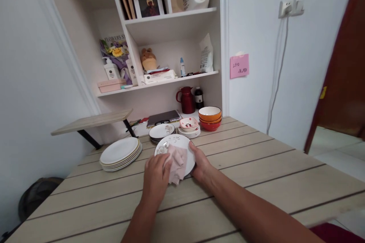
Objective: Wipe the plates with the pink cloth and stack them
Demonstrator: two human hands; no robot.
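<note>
At frame centre, your right hand [200, 164] clasps the right rim of the round white flower-patterned plate [184, 142]; your left hand [157, 170], from its left side, touches the pink fabric cloth [177, 164] on it, grip not clear. Dark-sided white plates [161, 131] stand just beyond; the pale plank table [273, 167] gives room at frame right.

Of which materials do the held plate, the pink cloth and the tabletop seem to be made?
Held plate: probably glazed ceramic, judging by its smooth white face and floral decoration.
Pink cloth: soft, matte fabric, by its loose folds; the fibre cannot be told.
Tabletop: matte wood or wood-look laminate, by its pale boards and dark lines.
</note>
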